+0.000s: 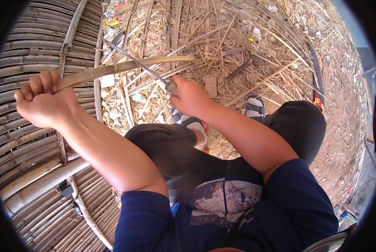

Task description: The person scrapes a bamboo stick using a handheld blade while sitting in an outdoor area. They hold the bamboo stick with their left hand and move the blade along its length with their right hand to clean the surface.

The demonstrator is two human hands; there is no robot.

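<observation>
In my left hand point(47, 101), closed in a fist at the left, is one end of a long split bamboo strip point(98, 72). The strip reaches rightward over the littered ground, and its far end is free. My right hand point(191, 97) is wrapped round the handle of a long, thin-bladed knife point(156, 76) near the middle. From there the blade slants up and to the left, crossing the strip about midway. Whether the blade touches the strip or only passes over it, I cannot tell.
A bamboo-slat surface point(28, 56) fills the left side. Dry bamboo shavings point(221, 50) and loose strips cover the ground ahead. My knees point(299, 126) and sandalled feet point(255, 107) are below my arms. Bare dirt point(343, 138) lies to the right.
</observation>
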